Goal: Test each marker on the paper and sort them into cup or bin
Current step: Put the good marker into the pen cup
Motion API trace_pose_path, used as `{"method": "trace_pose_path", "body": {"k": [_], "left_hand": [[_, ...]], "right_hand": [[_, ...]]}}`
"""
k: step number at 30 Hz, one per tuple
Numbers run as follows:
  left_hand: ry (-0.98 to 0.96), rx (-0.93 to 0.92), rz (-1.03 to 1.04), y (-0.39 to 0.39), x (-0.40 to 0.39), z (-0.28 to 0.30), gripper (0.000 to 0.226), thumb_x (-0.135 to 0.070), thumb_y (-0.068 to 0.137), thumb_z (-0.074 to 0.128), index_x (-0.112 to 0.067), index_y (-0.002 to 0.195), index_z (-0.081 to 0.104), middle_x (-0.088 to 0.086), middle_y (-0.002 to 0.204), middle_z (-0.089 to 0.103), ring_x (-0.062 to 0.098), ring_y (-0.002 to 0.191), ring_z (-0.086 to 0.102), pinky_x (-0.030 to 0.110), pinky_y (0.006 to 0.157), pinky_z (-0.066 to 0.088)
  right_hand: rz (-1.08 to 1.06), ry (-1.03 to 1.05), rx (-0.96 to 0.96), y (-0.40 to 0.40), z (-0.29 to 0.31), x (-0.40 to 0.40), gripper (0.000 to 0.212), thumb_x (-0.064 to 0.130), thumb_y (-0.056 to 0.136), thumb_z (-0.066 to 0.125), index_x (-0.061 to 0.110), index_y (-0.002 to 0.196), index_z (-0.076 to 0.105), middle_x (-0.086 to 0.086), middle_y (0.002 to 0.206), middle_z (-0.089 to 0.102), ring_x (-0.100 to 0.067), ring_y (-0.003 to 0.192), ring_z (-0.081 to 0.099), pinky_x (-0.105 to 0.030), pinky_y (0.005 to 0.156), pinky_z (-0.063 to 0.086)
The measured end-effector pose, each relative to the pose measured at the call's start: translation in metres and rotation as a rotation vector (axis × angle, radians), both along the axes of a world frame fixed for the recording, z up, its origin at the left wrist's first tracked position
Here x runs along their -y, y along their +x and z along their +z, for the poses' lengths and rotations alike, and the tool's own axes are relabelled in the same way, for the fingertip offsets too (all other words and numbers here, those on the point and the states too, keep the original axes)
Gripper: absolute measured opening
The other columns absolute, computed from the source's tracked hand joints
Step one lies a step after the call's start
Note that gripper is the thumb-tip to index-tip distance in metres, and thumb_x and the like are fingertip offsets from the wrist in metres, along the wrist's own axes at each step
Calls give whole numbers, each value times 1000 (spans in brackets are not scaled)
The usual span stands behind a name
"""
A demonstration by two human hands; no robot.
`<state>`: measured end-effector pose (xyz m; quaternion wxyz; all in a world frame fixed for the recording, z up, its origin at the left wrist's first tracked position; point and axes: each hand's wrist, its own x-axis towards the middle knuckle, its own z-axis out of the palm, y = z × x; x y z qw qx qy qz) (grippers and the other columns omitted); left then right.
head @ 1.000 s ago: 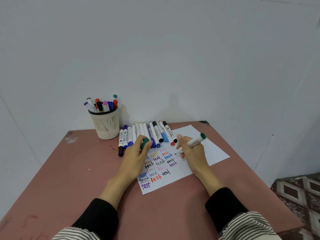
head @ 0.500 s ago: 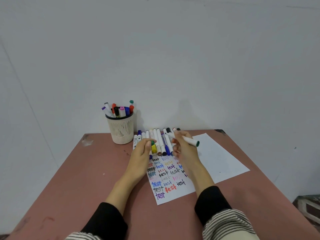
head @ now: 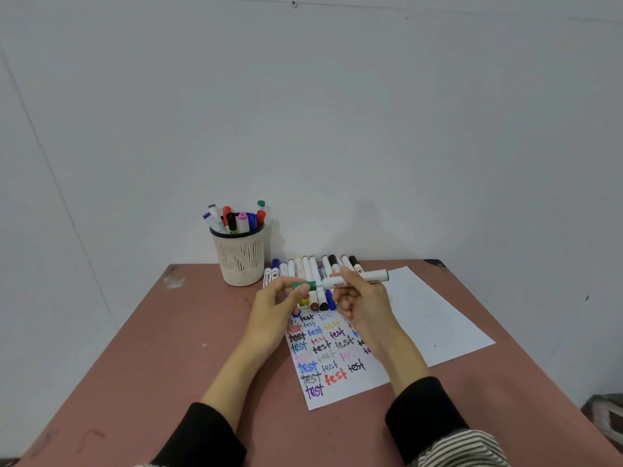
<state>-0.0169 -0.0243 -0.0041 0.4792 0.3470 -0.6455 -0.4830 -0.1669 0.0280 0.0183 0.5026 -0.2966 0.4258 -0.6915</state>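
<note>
Head view, looking down on a reddish-brown table (head: 151,348) set against a plain white wall (head: 303,112).

Both hands are raised just above the far end of a white sheet of paper (head: 438,325). The right hand (head: 362,306) pinches the white barrel of a green-ended marker (head: 354,279), thumb and fingers curled round it near its middle. The marker lies nearly level, running left to right, its green end cap pointing right. The left hand (head: 274,310) pinches a green cap (head: 303,285) at the marker's left end, thumb and forefinger closed on it. The cap meets the barrel; whether it is fully seated I cannot tell. So: left grip clamped on the cap, right grip clamped on the marker body.

The paper lies at an angle on the table, under and right of the hands. Its left part is covered with the word "test" written many times in black, blue, red, purple, pink, yellow and grey; its right part is blank.

A row of white-barrelled markers (head: 313,269) lies side by side on the table just beyond the hands, at the paper's far edge, caps in blue, black, red, yellow and brown; the hands hide part of it.

A cream slotted plastic cup with a black rim (head: 241,257) stands upright left of the row, near the wall, holding several markers with purple, red, black, pink, blue and green ends up.

Black cuffs (head: 421,419) over striped sleeves at the bottom edge.
</note>
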Motion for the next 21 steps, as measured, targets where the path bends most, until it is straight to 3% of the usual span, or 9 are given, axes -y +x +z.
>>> {"method": "trace_pose_path", "body": {"k": [6, 13, 17, 21], "left_hand": [[-3, 1, -31, -2, -1, 0, 9, -16, 87, 68, -16, 95, 71, 8, 80, 65, 4, 58, 50, 19, 51, 40], [-75, 20, 34, -4, -3, -1, 10, -28, 87, 67, -19, 86, 70, -12, 56, 54, 2, 48, 42, 19, 51, 34], [-139, 91, 51, -3, -6, -1, 30, -41, 91, 59, -23, 67, 58, -10, 54, 45, 8, 54, 37, 26, 57, 34], [-136, 120, 24, -1, -5, -1, 32, -44, 92, 56, -22, 70, 56, -9, 57, 45, 9, 56, 38, 30, 59, 34]], "right_hand": [[2, -34, -112, -3, -5, 0, 18, 19, 89, 67, 3, 82, 64, -7, 56, 50, -9, 42, 35, -21, 42, 24], [32, -102, -84, -3, -4, -1, 15, 12, 88, 66, -2, 88, 61, -6, 54, 46, -10, 45, 37, -21, 44, 28], [49, -131, -90, -1, -2, -3, 11, 8, 90, 63, -1, 84, 59, -6, 56, 43, -8, 46, 39, -19, 44, 30], [54, -111, -72, 1, -4, -1, 12, 12, 87, 65, 1, 88, 61, -4, 57, 43, -8, 49, 39, -19, 44, 30]]}}
